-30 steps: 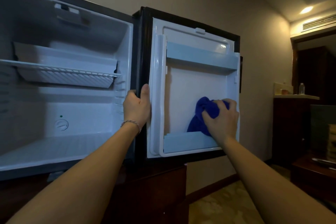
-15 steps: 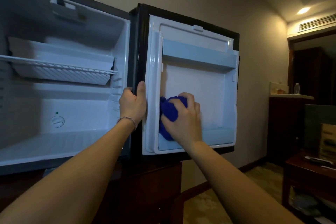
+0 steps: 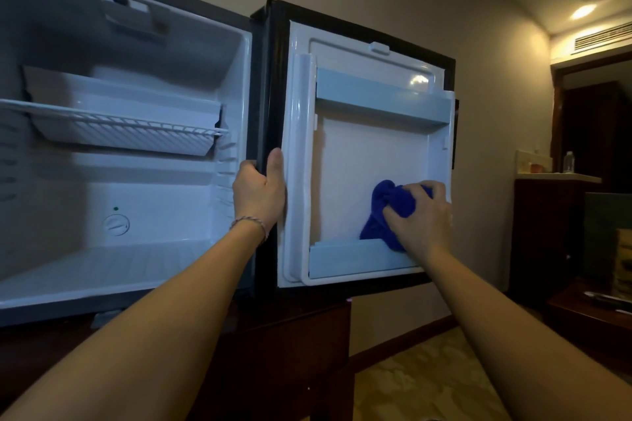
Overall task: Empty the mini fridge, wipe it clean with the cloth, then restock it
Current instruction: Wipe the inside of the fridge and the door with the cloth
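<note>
The left hand [image 3: 260,196] has its grip clamped on the hinge edge of the open fridge door [image 3: 376,161]. To its right, the right hand [image 3: 422,219] has its grip bunched around the blue cloth [image 3: 386,207], pressed low on the door's inner panel, just above the bottom door shelf [image 3: 352,258]. Left of both, the fridge [image 3: 136,249] holds a wire shelf [image 3: 113,121] and a dial [image 3: 116,224]. Far right, a bottle [image 3: 568,162] stands on a dark wooden bench [image 3: 561,178]; patterned floor [image 3: 424,383] lies below.

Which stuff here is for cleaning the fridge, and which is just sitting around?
For the job: mini fridge, its open door, blue cloth, right hand gripping the cloth, left hand holding the door's edge.

Just around: water bottle, wooden side table, ceiling light.
</note>
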Available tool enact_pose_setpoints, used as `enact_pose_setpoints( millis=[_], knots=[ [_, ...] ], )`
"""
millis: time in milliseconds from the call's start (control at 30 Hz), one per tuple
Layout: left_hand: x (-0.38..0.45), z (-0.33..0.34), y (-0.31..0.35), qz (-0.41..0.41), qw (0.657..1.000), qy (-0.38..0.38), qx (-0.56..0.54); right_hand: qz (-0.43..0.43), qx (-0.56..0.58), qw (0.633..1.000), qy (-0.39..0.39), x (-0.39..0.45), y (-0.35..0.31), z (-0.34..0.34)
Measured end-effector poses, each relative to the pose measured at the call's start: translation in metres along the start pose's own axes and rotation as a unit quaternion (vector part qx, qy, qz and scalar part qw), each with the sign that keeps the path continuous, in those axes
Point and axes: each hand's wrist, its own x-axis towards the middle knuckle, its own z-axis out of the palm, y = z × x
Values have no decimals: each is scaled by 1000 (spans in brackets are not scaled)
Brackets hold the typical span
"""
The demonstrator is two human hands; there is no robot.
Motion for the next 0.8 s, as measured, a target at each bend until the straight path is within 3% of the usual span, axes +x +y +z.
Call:
enact_pose_setpoints(
  millis=[100, 333, 500, 600, 700, 800],
  knots=[
    [0, -1, -1, 0, 1000, 0, -3, -1, 18, 1000, -1, -9, -19, 5],
    [2, -1, -3, 5, 1000, 0, -1, -101, 35, 992, -69, -40, -90, 22],
    [2, -1, -3, 3, 1000, -5, -4, -129, -7, 988, -86, -29, -69, 11],
    [0, -1, 0, 6, 1000, -4, 2, -64, -66, 992, -91, -11, -27, -5],
    [-2, 1, -1, 8, 1000, -5, 6, 22, -40, 997, -67, 2, 3, -16],
    [-1, 1, -1, 9, 1000, -1, 4, 13, -63, 994, -94, 6, 0, -13]
  ],
)
